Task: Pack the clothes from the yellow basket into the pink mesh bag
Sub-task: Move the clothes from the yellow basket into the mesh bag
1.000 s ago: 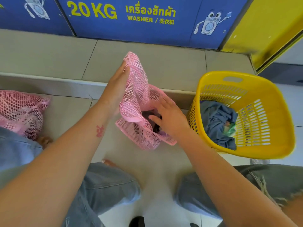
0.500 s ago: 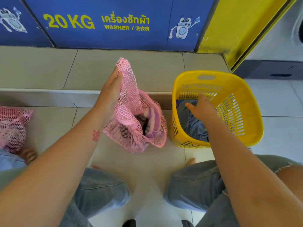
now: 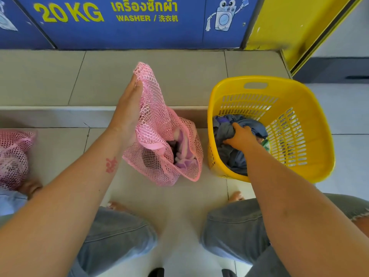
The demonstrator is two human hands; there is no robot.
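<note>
A pink mesh bag hangs open in the middle of the floor, with purple and dark cloth showing inside its mouth. My left hand grips its upper edge and holds it up. To the right stands the yellow basket, tilted towards me, with grey-blue clothes and a bit of green cloth in it. My right hand is inside the basket, fingers closed on a bunch of the grey-blue cloth.
A second pink mesh bag, filled, lies at the far left edge. A tiled step runs behind the bag and basket, below blue washer panels. My knees in jeans fill the bottom of the view.
My right hand left the pink bag's mouth, crossed right into the yellow basket and closed on the grey-blue clothes. My left hand kept holding the bag up.
</note>
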